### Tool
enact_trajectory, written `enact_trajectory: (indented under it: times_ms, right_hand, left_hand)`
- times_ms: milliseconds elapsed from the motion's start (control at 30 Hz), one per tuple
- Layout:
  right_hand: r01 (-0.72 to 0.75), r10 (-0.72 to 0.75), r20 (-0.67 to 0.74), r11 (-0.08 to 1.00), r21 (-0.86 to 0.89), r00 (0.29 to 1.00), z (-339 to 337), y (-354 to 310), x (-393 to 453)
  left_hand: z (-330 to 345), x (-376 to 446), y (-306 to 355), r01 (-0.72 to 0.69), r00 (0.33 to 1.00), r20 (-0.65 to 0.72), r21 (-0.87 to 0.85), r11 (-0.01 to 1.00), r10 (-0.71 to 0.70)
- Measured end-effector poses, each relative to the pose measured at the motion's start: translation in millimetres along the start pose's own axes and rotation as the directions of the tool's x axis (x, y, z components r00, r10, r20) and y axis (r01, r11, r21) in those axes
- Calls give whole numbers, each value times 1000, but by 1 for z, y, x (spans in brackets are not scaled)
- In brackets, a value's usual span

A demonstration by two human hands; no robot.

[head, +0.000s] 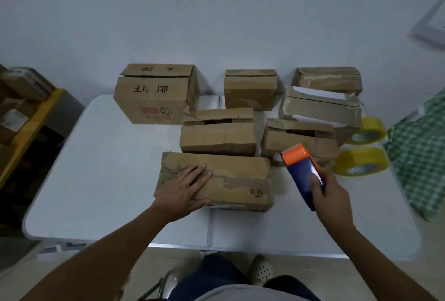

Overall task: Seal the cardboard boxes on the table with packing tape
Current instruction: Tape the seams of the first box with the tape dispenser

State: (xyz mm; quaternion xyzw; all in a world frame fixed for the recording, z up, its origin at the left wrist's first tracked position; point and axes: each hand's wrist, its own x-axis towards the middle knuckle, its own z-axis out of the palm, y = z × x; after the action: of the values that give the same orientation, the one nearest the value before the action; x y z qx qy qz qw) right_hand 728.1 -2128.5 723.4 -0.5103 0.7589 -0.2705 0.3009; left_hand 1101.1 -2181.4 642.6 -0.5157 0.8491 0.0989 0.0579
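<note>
A long flat cardboard box point(238, 177) lies at the near middle of the white table point(103, 180). My left hand point(183, 187) rests flat on its left half, fingers spread on top and thumb down its front face. My right hand point(330, 192) grips a blue and orange tape dispenser point(302, 168), held in the air just right of that box with the orange end pointing away from me. Several more cardboard boxes stand behind: a large one point(154, 98), a middle one point(218, 135) with a gap between its flaps, and a small one point(298, 139) by the dispenser.
Two yellowish tape rolls point(362, 162) point(367, 130) lie at the table's right edge. A green checked cloth point(419, 153) hangs on the right. Three further boxes point(250, 90) point(320, 108) point(328, 79) stand at the back. Shelving with boxes point(19, 112) is on the left. A chair is below me.
</note>
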Motion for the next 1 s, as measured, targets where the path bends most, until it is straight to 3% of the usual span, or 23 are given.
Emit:
enact_trajectory:
  times_ms: [100, 267, 467, 600, 733, 900, 1000]
  right_hand:
    - [160, -155, -74, 986, 55, 985, 5, -35, 16]
    - [244, -257, 208, 966, 86, 944, 46, -112, 26]
    - [281, -249, 405, 960, -19, 880, 108, -140, 25]
    - [329, -254, 466, 941, -85, 848, 107, -144, 33]
    - [340, -209, 587, 933, -121, 782, 102, -147, 43]
    - [447, -336, 545, 891, -81, 768, 107, -164, 46]
    - [451, -333, 562, 889, -82, 758, 115, -162, 45]
  left_hand:
    - [0, 0, -2, -5, 1000, 2, -3, 1000, 5]
    - [-1, 0, -1, -15, 1000, 20, -21, 1000, 15]
    - [-4, -6, -19, -62, 995, 61, -168, 984, 73]
    - [1, -19, -57, -191, 978, -94, -26, 981, 187]
    - [12, -29, -75, -163, 978, -145, -100, 982, 148]
    - [19, -23, -77, -171, 972, -177, -96, 981, 153]
    - [20, -24, -78, -173, 975, -158, -90, 981, 158]
